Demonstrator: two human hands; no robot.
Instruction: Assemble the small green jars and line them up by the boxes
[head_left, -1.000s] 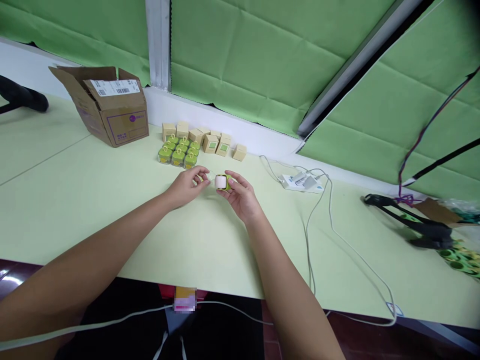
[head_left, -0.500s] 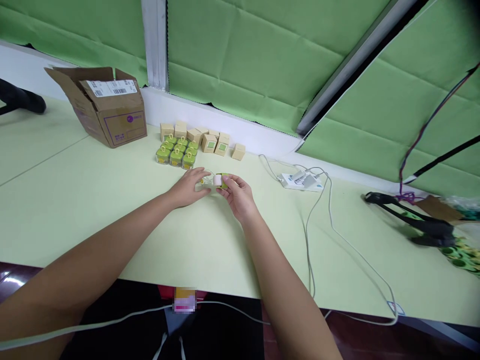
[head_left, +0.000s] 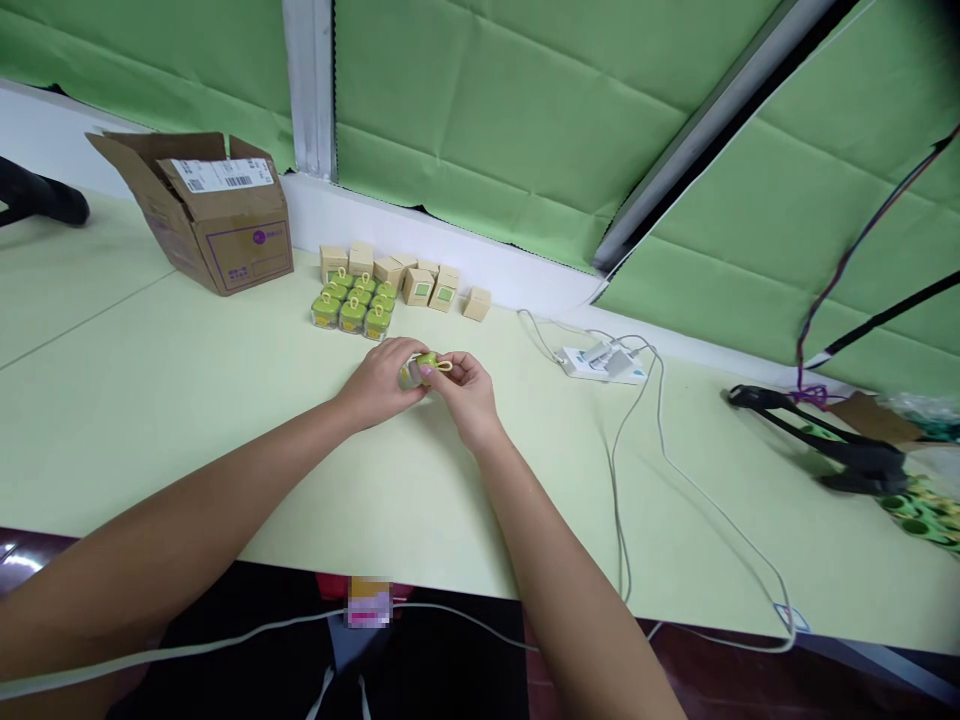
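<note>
Above the middle of the table, my left hand (head_left: pixel 383 382) is closed around a small clear jar (head_left: pixel 409 374). My right hand (head_left: pixel 471 398) pinches the jar's green lid (head_left: pixel 427 360), whose pale yellow loop points to the right. Lid and jar are together, tilted sideways; whether the lid is fully seated is hidden by the fingers. Just beyond my hands stand several similar clear jars with green lids (head_left: pixel 352 314), upright in tight rows with their loops on top.
Small tan boxes (head_left: pixel 418 287) line the wall behind the jars. An open cardboard carton (head_left: pixel 247 235) stands at the back left. To the right lie a power strip (head_left: pixel 604 363) with white cables and a black stand (head_left: pixel 847 450). A white cable crosses the table's front edge.
The left hand, spread around the jar before, has closed on it. The right hand has turned the lid, its white underside now facing the jar, and brought it onto the jar.
</note>
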